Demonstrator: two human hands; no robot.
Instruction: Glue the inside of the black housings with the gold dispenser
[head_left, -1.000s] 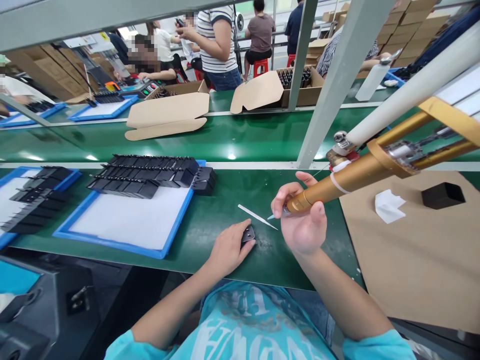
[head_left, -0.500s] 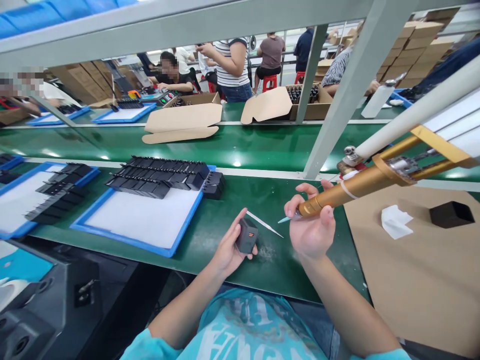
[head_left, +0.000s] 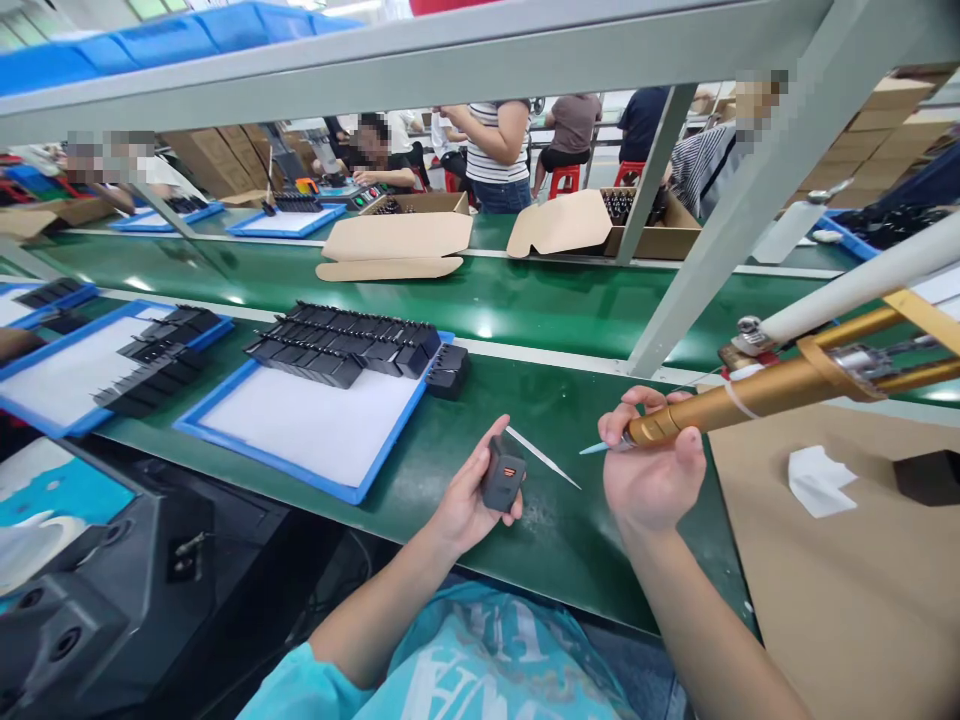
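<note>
one gold dispenser (head_left: 780,393), one white stick (head_left: 541,456)

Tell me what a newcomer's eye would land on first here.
Probably the gold cylindrical tool slanting in from the right, with the right hand at its front end. Next, the dark block in the left hand, then the black blocks rowed along the far side of the middle blue-rimmed tray.
</note>
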